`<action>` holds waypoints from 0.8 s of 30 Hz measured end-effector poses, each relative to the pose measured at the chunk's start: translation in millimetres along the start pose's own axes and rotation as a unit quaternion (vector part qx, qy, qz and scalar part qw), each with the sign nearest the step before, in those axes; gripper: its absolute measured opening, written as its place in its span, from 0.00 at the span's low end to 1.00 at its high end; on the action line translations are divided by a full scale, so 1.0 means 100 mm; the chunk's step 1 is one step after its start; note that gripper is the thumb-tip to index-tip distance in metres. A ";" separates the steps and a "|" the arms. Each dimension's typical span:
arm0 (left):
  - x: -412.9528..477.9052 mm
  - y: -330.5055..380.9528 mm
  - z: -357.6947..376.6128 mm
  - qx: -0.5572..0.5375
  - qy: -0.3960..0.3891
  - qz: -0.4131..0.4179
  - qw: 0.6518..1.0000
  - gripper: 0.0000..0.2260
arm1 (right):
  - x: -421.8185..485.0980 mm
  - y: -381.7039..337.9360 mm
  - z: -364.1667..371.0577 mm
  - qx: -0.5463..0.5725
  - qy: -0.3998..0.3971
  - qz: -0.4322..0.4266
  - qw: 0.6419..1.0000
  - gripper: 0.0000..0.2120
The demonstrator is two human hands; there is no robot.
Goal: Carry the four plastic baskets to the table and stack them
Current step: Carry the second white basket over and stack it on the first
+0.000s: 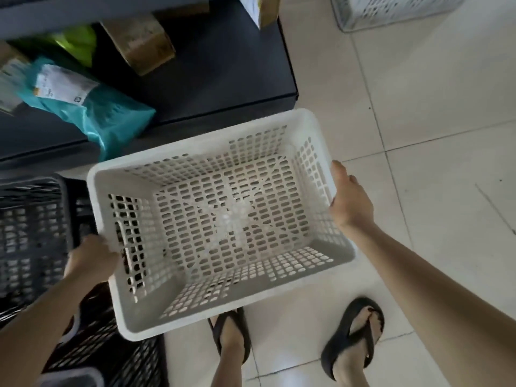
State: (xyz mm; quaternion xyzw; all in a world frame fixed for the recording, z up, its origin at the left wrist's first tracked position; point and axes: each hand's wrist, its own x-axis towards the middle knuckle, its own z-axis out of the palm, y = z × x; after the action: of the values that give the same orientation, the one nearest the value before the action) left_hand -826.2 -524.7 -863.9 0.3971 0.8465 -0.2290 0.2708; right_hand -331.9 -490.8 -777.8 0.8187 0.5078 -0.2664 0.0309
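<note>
I hold a white perforated plastic basket [178, 152] above the tiled floor, open side up and empty. My left hand [90, 256] grips its left short side near the handle slot. My right hand [349, 199] grips the right short side, thumb on the rim. A dark grey basket [30, 227] stands on the floor at the left, and another dark basket [111, 356] lies below it by my left forearm. A further white basket [391, 12] sits on the floor at the top right, partly cut off by the frame edge.
A low dark shelf unit [223, 71] stands ahead, holding a teal parcel bag [92, 107], a green bag [75, 41] and a cardboard box [139, 43]. My feet in black sandals [351, 333] stand on pale floor tiles [432, 121].
</note>
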 end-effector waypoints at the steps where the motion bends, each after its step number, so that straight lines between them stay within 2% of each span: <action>1: -0.15 0.11 -0.08 0.008 -0.010 0.008 1.000 0.19 | -0.05 0.12 -0.09 0.002 -0.007 0.014 1.000 0.34; 3: -0.93 0.63 -0.55 0.015 -0.011 0.038 0.999 0.17 | -0.17 0.40 -0.37 0.006 -0.024 0.038 0.999 0.32; 6: -1.64 1.16 -0.89 0.028 -0.059 0.051 0.997 0.17 | -0.36 0.85 -0.86 0.003 -0.036 0.078 0.996 0.33; 12: -3.09 2.16 -1.44 0.027 -0.051 0.093 0.994 0.17 | -0.71 1.82 -2.12 0.012 -0.044 0.149 0.988 0.35; 20: -4.23 3.59 -2.12 -0.044 -0.044 0.173 0.983 0.18 | -0.56 2.82 -3.90 -0.006 -0.008 0.173 0.985 0.36; 24: -4.57 4.34 -2.69 -0.034 -0.018 0.192 0.981 0.13 | -0.11 2.97 -4.73 -0.007 0.002 0.167 0.986 0.35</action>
State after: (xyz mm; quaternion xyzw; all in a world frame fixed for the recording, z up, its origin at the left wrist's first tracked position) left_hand -308.9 -361.9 -444.7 0.5389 0.7563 -0.1511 0.3387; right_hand 108.1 -491.0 -433.3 0.8921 0.3661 -0.2526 0.0798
